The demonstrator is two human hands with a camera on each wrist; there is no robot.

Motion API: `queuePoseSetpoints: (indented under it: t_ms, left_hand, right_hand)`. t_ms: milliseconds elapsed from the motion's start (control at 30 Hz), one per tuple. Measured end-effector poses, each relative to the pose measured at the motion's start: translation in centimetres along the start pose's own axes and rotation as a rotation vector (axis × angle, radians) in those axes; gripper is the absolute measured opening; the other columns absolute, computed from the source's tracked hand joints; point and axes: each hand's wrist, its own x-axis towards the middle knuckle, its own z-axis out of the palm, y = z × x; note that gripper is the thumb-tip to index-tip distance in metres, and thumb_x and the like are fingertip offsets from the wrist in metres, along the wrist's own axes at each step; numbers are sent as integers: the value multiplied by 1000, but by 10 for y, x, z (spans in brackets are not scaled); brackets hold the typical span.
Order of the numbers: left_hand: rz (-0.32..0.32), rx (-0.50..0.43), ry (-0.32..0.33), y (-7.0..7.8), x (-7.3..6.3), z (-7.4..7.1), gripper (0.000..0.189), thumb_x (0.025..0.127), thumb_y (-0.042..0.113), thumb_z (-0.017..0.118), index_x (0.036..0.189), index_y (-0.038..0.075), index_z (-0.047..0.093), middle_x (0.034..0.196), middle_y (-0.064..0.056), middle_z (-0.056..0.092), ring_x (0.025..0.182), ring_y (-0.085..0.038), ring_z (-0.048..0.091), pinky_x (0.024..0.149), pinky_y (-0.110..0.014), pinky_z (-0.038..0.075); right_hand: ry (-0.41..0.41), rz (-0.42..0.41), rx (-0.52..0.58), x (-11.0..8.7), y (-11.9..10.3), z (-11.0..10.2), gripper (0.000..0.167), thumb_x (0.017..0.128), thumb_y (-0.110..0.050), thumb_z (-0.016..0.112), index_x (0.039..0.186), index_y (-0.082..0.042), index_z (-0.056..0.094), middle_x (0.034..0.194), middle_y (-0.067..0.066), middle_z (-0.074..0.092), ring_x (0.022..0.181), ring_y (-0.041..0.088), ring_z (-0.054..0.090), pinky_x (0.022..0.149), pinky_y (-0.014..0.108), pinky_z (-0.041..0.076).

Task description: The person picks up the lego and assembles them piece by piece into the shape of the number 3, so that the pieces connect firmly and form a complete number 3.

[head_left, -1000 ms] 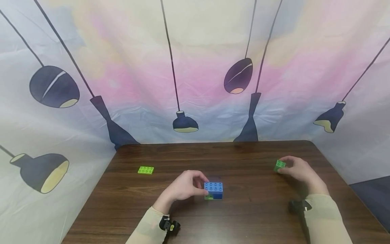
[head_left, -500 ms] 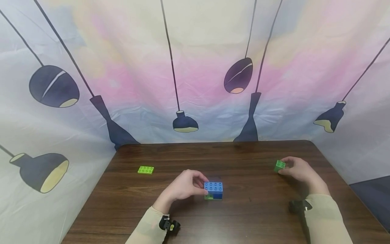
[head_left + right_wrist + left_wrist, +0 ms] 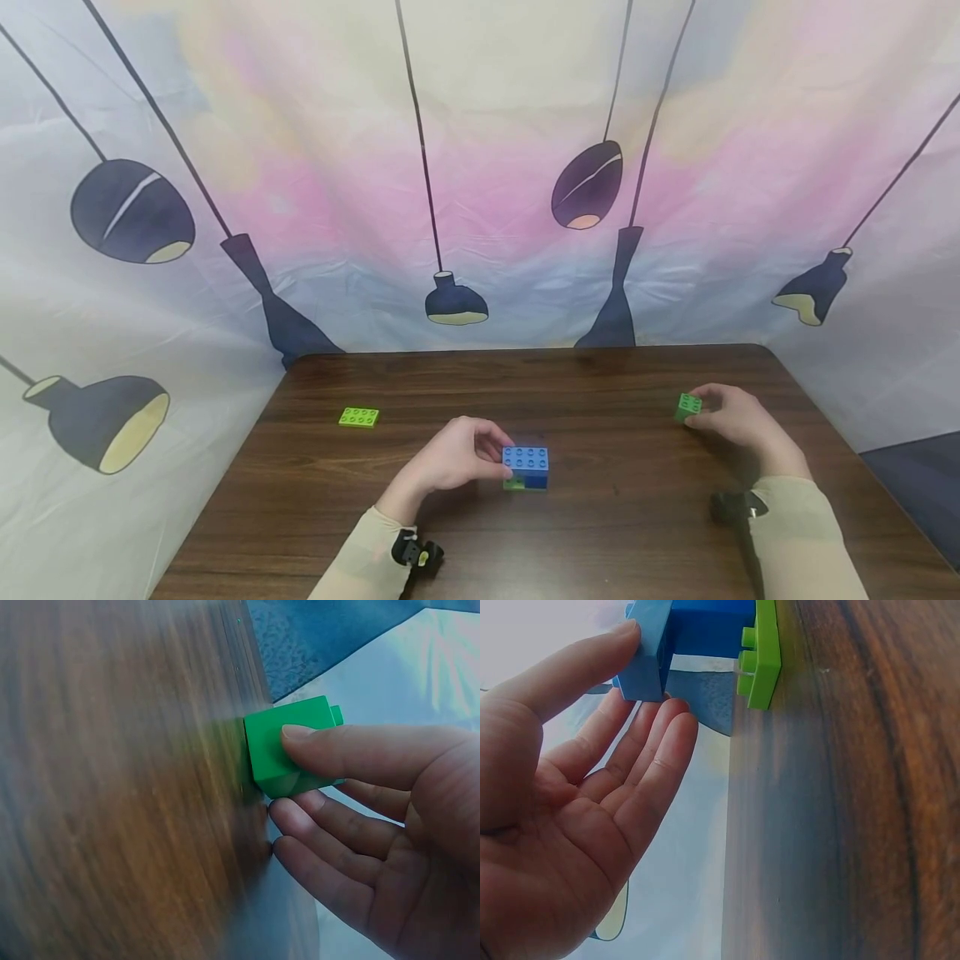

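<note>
1. While the left hand is pinching the blue-topped stack, its fingers are curving half-open.
2. Stack is standing centrally on the table.
3. Right hand, half-open, is pinching the green brick, table's right.

Head view tipping down slightly.
The far edge of the dark brown wood-grained table and the pastel fabric backdrop are riding a hair higher; any shift at the left hand or right hand is remaining too small to tell.

wood-grain table | pastel cloth backdrop behind | dark hanging lamps printed on it | dark surface, far right
</note>
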Motion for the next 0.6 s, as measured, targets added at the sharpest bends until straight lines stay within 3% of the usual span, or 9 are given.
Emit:
queuePoseSetpoints:
  t_ms: [600]
  left_hand:
    - [-4,3,1,-1,0,0,28,85,22,93,108,18,78,94,5,73,88,-13,70,80,-36,58]
  right_hand:
    - [6,-94,7,7,-29,18,48,92,-24,84,129,2,68,123,23,70,113,42,65,90,60,52]
